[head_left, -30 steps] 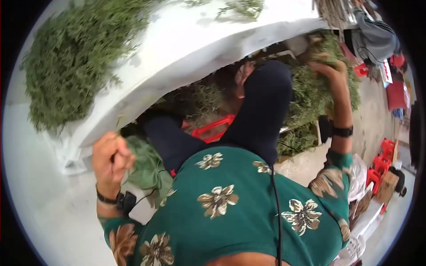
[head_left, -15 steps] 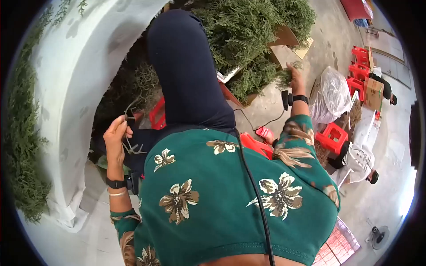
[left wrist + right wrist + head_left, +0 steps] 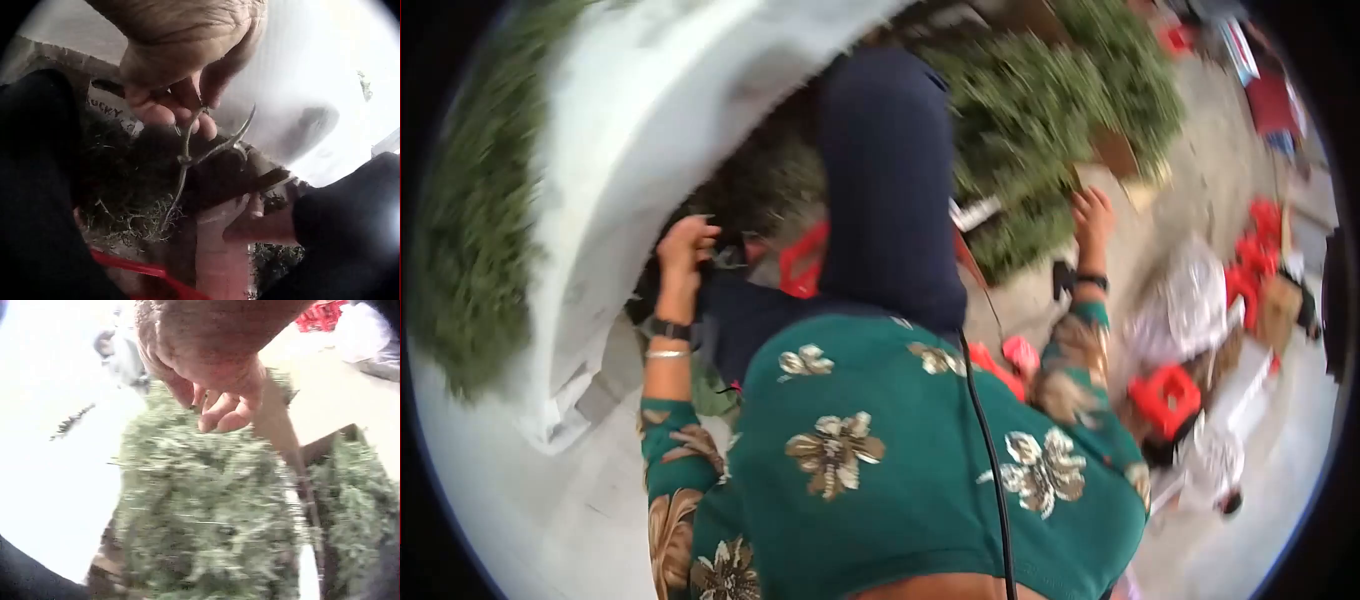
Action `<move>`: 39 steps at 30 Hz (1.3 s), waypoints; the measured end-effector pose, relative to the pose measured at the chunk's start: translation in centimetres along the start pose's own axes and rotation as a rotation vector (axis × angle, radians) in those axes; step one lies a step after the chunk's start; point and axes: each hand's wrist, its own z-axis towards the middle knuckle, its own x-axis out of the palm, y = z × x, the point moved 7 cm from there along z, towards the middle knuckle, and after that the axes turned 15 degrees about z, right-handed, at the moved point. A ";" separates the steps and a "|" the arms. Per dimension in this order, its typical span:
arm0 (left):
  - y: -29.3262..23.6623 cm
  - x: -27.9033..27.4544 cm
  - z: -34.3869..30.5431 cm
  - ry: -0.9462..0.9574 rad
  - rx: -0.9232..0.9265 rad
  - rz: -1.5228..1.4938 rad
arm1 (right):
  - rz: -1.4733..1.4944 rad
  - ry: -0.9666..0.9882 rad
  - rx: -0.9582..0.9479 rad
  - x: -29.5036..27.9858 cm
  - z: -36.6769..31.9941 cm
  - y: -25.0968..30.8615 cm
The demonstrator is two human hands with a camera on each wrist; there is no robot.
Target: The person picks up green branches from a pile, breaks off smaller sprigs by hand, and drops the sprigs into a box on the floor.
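Observation:
My left hand pinches a bare forked stem between thumb and fingertips. In the left wrist view it hangs down over dark, thin twigs beside the table cloth. My right hand is out to the side, near the boxes of greenery. Its fingers are loosely bent in the right wrist view, with nothing visible in them. Below it in that view lies a thick pile of feathery green sprigs, blurred by motion.
A white-covered table with more greenery runs along the left. My dark-trousered knee rises between the hands. A second box of sprigs stands to the right. Red stools and a plastic-wrapped bundle stand farther right.
My right hand was in the green pile, then swung out right beside a small sprig, which no longer shows at it. The left hand rose slightly, still with the stem. The head view shifted.

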 end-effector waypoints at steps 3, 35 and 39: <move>2.9 -0.4 3.8 -0.071 -0.052 -0.122 | 0.040 0.292 -0.221 12.2 -1.7 7.2; -22.9 -4.1 -7.9 -0.012 0.699 -0.634 | 0.087 1.586 0.834 57.4 -37.7 -1.0; -23.6 -5.0 -6.6 0.003 0.664 -0.561 | 0.044 1.631 0.703 57.0 -36.6 -0.3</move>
